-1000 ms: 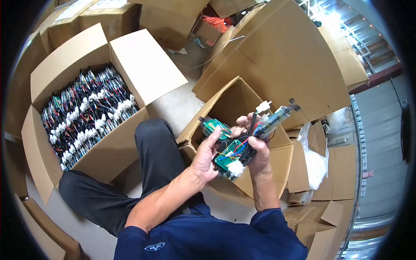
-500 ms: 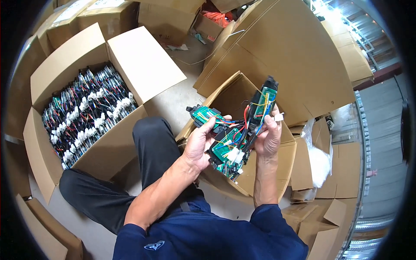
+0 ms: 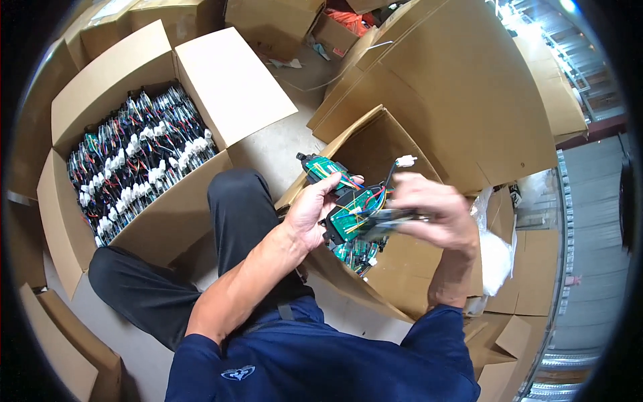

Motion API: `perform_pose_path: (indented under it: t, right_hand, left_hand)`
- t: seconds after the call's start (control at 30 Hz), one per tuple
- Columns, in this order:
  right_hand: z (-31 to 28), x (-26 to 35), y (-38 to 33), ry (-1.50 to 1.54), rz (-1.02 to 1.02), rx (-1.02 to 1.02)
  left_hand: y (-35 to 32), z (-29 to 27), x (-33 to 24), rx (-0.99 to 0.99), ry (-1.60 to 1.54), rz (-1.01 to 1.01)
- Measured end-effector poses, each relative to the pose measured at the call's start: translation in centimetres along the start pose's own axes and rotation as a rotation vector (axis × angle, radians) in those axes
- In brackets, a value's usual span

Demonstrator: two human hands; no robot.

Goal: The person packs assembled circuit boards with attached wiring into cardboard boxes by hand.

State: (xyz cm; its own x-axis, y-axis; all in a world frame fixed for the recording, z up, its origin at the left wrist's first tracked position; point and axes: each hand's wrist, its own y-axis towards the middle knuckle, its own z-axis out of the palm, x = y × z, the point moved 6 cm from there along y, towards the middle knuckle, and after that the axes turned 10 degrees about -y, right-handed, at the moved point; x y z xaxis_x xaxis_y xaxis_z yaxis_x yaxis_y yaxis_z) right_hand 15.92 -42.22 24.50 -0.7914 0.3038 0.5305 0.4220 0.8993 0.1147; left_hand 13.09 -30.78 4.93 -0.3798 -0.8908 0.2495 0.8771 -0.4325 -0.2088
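My left hand grips wired circuit board modules, green boards in black housings. One board points up and away; another board lies just below it. Opposite, my right hand is smeared by motion, its thumb and fingers closed on a third module, which is blurred and seen nearly edge-on. Coloured wires run between the modules, and a white plug on a black lead sticks up near my right fingers. Under my hands, more green modules lie in an open cardboard box.
To the left, an open carton holds tight rows of similar modules with white plugs. A large cardboard sheet leans behind the box. White plastic wrap and cartons stand at the right. My bent knee separates the two boxes.
My right hand has turned over and swung the upright third module down to near level, towards the other boards. The left hand stays in place, still gripping its modules.
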Motion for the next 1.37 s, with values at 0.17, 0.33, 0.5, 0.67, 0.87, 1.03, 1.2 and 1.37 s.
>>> perform_pose_path:
  t: [0.17,0.33,0.5,0.67,0.87,1.03,1.2,1.37]
  right_hand:
    - [3.5,-0.3,1.5,-0.295,0.038,0.125]
    - [5.1,1.7,0.9,-0.524,-0.057,0.044]
    - [7.5,0.8,-1.7,-0.686,-0.086,-0.226]
    - [10.0,-0.2,-3.3,-0.147,-0.106,-0.368]
    - [6.0,-4.2,-5.0,0.62,0.536,-0.831]
    - [8.7,-5.2,0.4,0.327,0.699,-0.763]
    - [15.4,-2.4,6.0,0.701,0.568,-0.558]
    - [16.1,-1.1,3.2,0.565,0.547,-0.478]
  left_hand:
    - [-0.5,0.5,-0.1,-0.027,0.147,0.006]
    - [-0.7,2.5,-0.7,0.15,0.004,-0.083]
    - [0.2,4.0,-3.3,0.102,0.276,0.251]
    - [-0.4,5.5,-9.1,0.041,0.624,0.704]
    - [-6.6,7.6,-9.0,0.063,0.909,0.895]
    - [-6.0,5.9,-3.5,0.126,0.863,0.827]
    - [-7.5,0.8,-6.7,0.068,0.629,0.763]
    - [-5.6,-3.4,-5.1,0.121,0.357,0.402]
